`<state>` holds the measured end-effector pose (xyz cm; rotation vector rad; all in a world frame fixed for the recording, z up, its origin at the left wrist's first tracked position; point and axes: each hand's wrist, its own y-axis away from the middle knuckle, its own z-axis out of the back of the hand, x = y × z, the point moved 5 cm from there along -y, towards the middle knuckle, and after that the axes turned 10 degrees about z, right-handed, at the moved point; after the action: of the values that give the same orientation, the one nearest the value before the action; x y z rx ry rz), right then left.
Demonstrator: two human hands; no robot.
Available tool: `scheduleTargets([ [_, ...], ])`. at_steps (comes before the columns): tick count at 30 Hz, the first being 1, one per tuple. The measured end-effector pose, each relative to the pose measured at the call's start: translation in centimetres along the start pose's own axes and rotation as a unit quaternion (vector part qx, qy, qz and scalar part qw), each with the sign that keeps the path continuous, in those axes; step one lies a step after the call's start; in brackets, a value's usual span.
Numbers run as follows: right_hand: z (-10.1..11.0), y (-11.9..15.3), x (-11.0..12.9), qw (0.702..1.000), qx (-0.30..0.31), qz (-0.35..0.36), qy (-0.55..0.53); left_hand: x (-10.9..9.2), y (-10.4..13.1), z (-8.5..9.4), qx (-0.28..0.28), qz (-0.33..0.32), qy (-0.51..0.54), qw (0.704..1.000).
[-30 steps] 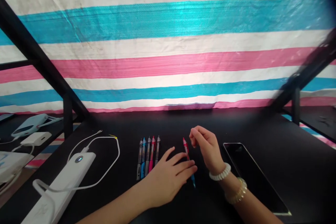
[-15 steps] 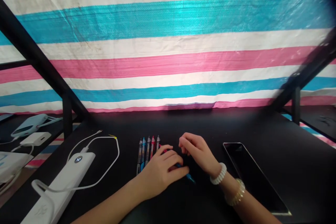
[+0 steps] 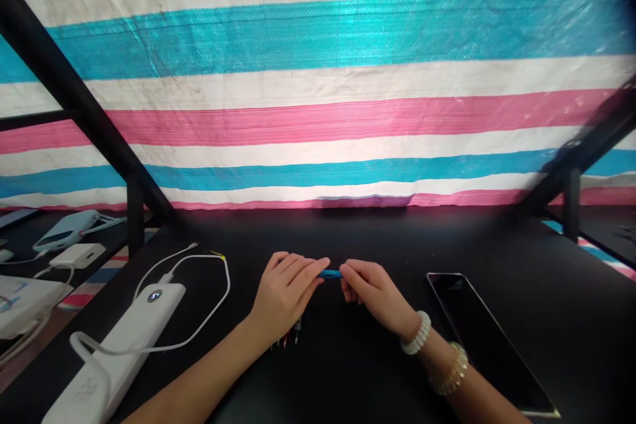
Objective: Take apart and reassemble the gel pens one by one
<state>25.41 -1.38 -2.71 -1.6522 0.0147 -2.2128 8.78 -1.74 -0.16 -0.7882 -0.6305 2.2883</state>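
A blue pen (image 3: pixel 330 273) is held level between my two hands above the black tabletop. My left hand (image 3: pixel 285 288) is closed around its left end, which the fingers hide. On the right end, my right hand (image 3: pixel 370 285) pinches with thumb and fingers, the other fingers curled under. Beneath my left hand and wrist lies a row of several pens (image 3: pixel 297 331). Only their lower tips show, one of them red; the rest is covered.
Left of my hands, a white power bank (image 3: pixel 144 318) lies with a white cable (image 3: pixel 227 278) looped beside it. A dark-screened phone (image 3: pixel 489 338) rests to the right of my right arm. Black frame bars (image 3: pixel 94 119) slope up at both sides before a striped sheet (image 3: pixel 318 103).
My left hand has moved up and left, bringing the blue pen off the table and turning it level. My right hand, previously apart from the pen, now grips its other end.
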Motion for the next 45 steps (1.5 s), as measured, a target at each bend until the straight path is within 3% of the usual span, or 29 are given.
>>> scheduleTargets([
  [3,1.3,0.0,0.0,0.996,-0.076,0.000,-0.054,1.3,-0.4,0.1,-0.010,0.106,0.068,0.992],
  [7,2.5,0.2,-0.1,0.979,-0.157,-0.002,-0.130,2.9,-0.4,0.2,-0.009,0.235,0.214,0.948],
  [17,2.1,-0.2,0.1,0.984,-0.151,0.015,-0.094,4.7,0.2,-1.3,-0.005,0.413,0.445,0.794],
  [20,2.2,-0.1,0.1,0.982,-0.161,0.008,-0.094,4.9,0.3,-1.7,-0.011,0.435,0.482,0.761],
  [26,2.3,0.4,0.4,0.966,-0.185,-0.006,-0.179,4.7,0.2,-1.6,-0.039,0.431,0.523,0.734],
  [31,2.2,0.2,-0.3,0.971,-0.181,-0.055,-0.149,4.8,0.4,-1.8,-0.039,0.428,0.524,0.735],
  [34,2.1,0.1,-0.3,0.980,-0.159,-0.044,-0.110,4.6,0.4,-1.9,-0.032,0.429,0.524,0.735],
  [39,2.1,0.1,-0.2,0.975,-0.159,-0.048,-0.151,4.3,0.2,-1.6,-0.039,0.430,0.545,0.719],
  [45,1.2,-0.1,-0.5,0.983,-0.094,-0.083,-0.131,4.2,0.2,-1.6,-0.043,0.428,0.552,0.714],
])
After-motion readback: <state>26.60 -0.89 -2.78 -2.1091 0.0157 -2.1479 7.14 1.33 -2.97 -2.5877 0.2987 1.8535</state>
